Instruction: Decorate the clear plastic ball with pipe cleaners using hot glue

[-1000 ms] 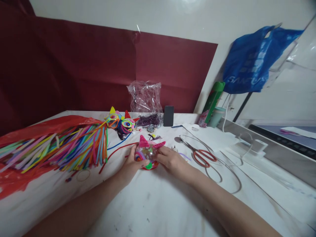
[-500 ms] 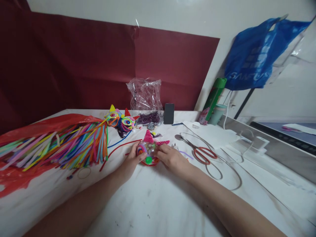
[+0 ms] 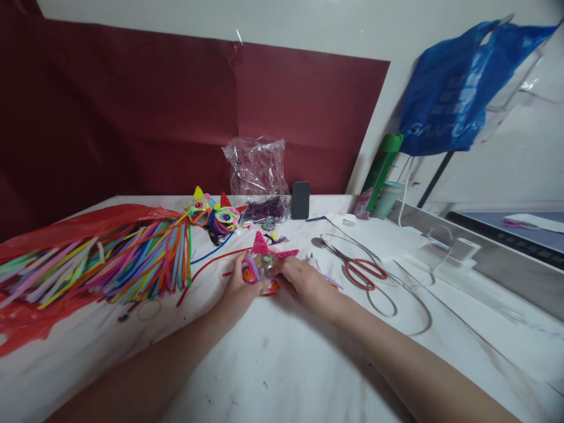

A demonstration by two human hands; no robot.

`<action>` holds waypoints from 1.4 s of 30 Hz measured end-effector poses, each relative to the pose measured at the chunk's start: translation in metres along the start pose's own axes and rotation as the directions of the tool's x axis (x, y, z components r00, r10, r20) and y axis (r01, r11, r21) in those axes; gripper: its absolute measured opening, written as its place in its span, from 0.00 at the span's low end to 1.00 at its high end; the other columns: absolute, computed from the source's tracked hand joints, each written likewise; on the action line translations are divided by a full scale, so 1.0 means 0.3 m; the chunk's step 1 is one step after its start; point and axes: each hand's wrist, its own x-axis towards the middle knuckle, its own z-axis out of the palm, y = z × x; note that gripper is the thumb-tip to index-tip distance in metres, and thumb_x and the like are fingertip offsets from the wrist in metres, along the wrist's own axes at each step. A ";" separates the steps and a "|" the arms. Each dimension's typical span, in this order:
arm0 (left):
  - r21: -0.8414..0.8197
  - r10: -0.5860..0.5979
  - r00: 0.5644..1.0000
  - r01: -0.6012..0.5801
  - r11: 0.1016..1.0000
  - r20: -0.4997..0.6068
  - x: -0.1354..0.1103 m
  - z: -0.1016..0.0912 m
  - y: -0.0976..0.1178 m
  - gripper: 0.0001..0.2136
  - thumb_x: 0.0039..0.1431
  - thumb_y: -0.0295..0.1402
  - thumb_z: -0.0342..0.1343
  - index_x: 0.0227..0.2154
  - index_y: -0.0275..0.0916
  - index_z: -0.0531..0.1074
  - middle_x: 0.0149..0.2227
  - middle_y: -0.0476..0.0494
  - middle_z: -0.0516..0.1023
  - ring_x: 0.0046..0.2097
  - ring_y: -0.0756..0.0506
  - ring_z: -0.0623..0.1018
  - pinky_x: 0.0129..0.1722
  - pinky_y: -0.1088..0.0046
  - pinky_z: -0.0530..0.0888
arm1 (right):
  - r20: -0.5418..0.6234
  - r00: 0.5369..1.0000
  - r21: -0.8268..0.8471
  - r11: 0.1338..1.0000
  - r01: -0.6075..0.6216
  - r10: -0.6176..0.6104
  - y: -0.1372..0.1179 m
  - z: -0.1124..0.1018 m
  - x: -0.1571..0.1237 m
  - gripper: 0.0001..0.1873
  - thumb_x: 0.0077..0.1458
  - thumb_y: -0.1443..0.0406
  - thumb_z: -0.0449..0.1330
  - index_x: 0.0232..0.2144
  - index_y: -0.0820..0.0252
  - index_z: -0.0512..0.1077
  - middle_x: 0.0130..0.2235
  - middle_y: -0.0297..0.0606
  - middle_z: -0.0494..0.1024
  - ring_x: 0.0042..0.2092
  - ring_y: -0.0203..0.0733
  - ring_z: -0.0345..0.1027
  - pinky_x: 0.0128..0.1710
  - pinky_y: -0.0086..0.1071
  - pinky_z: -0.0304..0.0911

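While the left hand (image 3: 237, 289) clamps the cat-head toy (image 3: 265, 267) at mid-surface, thumb on its near side and fingers partly hidden, the right hand (image 3: 311, 288) has its fingers bunched at the toy's right side; can't tell if they pinch anything. Widest stretch is between the forearms, toward the near edge of the surface (image 3: 251, 376), which is out of frame. Left is tighter: a red pipe cleaner (image 3: 200, 273) curves up to just by the left hand, and a heap of pipe cleaners (image 3: 145, 258) on a red plastic bag (image 3: 57, 323) spreads to the left edge. Right: scissors (image 3: 365, 274) with orange-red loop handles lie near the right wrist, a thin cable (image 3: 427, 317) looping past them. Toward the back edge: two other cat heads (image 3: 226, 219), a crinkled clear bag (image 3: 258, 167), an upright black phone (image 3: 300, 201). Materials: toy is rounded, clear and shiny in the middle, with fuzzy pink pointed ears and curled coloured trim; heap strands are thin, mostly straight; surface is white, grey-veined.
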 end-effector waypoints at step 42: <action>-0.042 0.060 0.996 -0.057 0.997 0.066 0.017 -0.034 -0.022 0.43 0.38 0.29 0.68 0.60 0.43 0.56 0.50 0.40 0.75 0.50 0.39 0.76 0.50 0.63 0.72 | 0.234 0.546 0.746 0.212 -0.631 0.804 0.002 0.052 0.026 0.07 0.39 0.63 0.58 0.20 0.58 0.62 0.19 0.25 0.65 0.23 0.31 0.58 0.25 0.27 0.58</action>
